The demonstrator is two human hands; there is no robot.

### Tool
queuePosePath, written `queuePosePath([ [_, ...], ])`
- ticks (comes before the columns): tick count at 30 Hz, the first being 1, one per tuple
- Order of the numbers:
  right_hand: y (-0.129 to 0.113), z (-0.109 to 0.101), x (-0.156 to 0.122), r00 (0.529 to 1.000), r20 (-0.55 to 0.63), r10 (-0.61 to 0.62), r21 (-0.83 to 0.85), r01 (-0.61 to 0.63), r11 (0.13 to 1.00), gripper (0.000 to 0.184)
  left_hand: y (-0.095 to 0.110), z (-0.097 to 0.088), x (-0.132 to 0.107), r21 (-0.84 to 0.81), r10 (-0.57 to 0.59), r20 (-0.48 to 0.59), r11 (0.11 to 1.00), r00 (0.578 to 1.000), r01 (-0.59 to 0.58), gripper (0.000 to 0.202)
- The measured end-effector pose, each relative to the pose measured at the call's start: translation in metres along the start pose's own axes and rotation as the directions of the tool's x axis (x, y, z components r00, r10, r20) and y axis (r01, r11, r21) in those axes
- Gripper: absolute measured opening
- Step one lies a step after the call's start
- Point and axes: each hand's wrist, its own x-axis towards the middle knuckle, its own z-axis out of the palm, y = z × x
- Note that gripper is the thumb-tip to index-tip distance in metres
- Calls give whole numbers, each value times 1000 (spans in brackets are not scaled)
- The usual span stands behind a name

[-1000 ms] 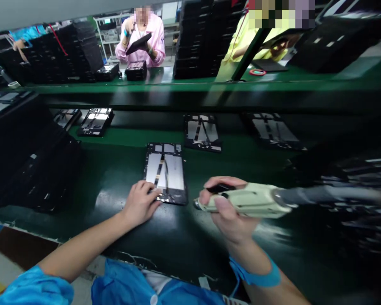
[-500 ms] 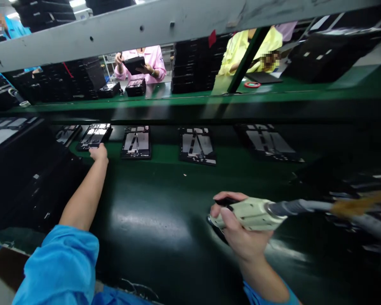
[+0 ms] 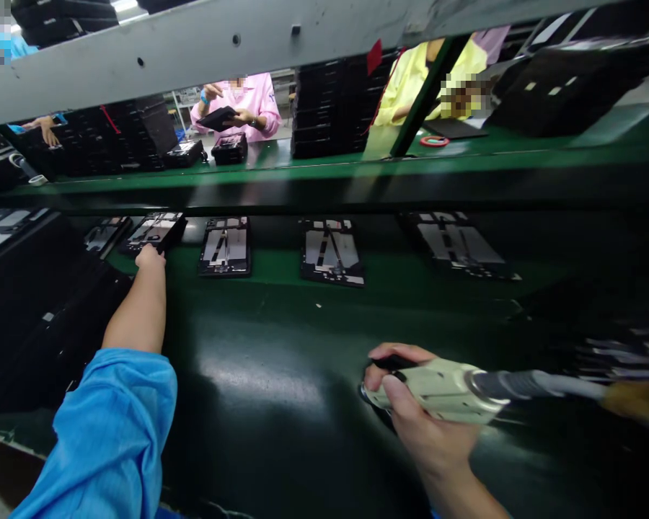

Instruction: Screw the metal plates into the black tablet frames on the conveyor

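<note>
My left hand [image 3: 150, 256] reaches far out to the back left and touches the near edge of a black tablet chassis [image 3: 156, 231] on the green belt; its fingers are curled, and I cannot tell whether they grip it. Another open tablet chassis [image 3: 225, 246] lies just right of it, and a third [image 3: 331, 252] further right. Near the front, my right hand [image 3: 419, 418] is wrapped round a cream electric screwdriver [image 3: 438, 389] whose grey cable runs off to the right.
A fourth chassis [image 3: 457, 244] lies at the right on the belt [image 3: 281, 375]. Black trays [image 3: 27, 303] are stacked at my left. A grey beam [image 3: 195, 50] crosses overhead. People in pink [image 3: 249, 101] and yellow [image 3: 411, 86] work behind stacked trays.
My left hand pushed the near tablet chassis away to the back row, then reached left to the far-left chassis. My right hand with the screwdriver dropped slightly lower and nearer.
</note>
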Motion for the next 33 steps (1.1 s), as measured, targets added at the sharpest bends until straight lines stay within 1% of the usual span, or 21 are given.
queuePosePath([
  [2, 0, 0, 0, 1000, 10, -9, -34, 9, 999, 25, 1, 2, -4, -33, -79, -71, 997, 994, 77, 39],
  [4, -1, 0, 0, 1000, 14, -3, -83, 4, 997, 24, 3, 4, -14, -78, -132, -115, 989, 985, 124, 39],
  [7, -4, 2, 3, 1000, 3, -10, -131, 10, 991, 20, 8, 4, -40, -158, -167, -105, 976, 980, 150, 37],
  [9, -6, 4, 5, 1000, -12, -23, -134, 21, 991, 18, 10, 1, -67, -210, -170, -58, 965, 984, 155, 36],
  [11, -7, 6, 7, 999, -37, -38, -124, 33, 992, 18, 9, -7, -103, -253, -160, 9, 955, 987, 157, 32],
  [13, -4, 6, 10, 996, -63, -55, -112, 48, 993, 19, 3, -19, -147, -284, -142, 85, 945, 986, 160, 23],
  [15, -1, 5, 11, 993, -93, -75, -96, 66, 993, 21, -5, -36, -196, -299, -125, 164, 939, 979, 170, 10],
  [17, 3, 4, 13, 990, -111, -87, -79, 79, 994, 22, -17, -58, -247, -293, -118, 241, 937, 963, 188, 4],
  [18, 5, 3, 14, 989, -118, -93, -73, 84, 994, 23, -24, -70, -272, -284, -119, 281, 937, 952, 201, 6],
  [21, 7, 2, 16, 984, -144, -100, -57, 93, 994, 23, -45, -106, -340, -236, -151, 381, 938, 912, 254, 19],
  [24, 7, 4, 19, 977, -184, -103, -22, 100, 995, 26, -63, -139, -398, -147, -255, 449, 924, 856, 352, 27],
  [26, 8, 5, 20, 973, -205, -102, 2, 105, 994, 29, -69, -161, -431, -63, -343, 490, 903, 801, 425, 32],
  [27, 9, 6, 20, 972, -212, -102, 9, 106, 994, 29, -70, -172, -445, -11, -390, 520, 887, 760, 462, 35],
  [28, 11, 7, 20, 971, -216, -103, 11, 108, 994, 28, -69, -183, -457, 55, -443, 554, 864, 705, 500, 38],
  [29, 12, 7, 20, 969, -220, -109, 8, 114, 993, 28, -65, -193, -466, 143, -506, 591, 832, 628, 535, 42],
  [30, 13, 8, 20, 968, -220, -119, 1, 122, 992, 27, -60, -203, -472, 261, -571, 635, 792, 520, 552, 46],
  [31, 15, 8, 20, 967, -217, -132, -10, 133, 991, 25, -54, -211, -474, 394, -621, 678, 759, 394, 518, 49],
  [32, 16, 8, 19, 966, -212, -145, -22, 144, 989, 24, -47, -217, -472, 508, -634, 721, 758, 281, 408, 49],
  [33, 17, 8, 19, 966, -208, -157, -32, 153, 988, 23, -41, -219, -467, 560, -600, 774, 798, 201, 222, 46],
])
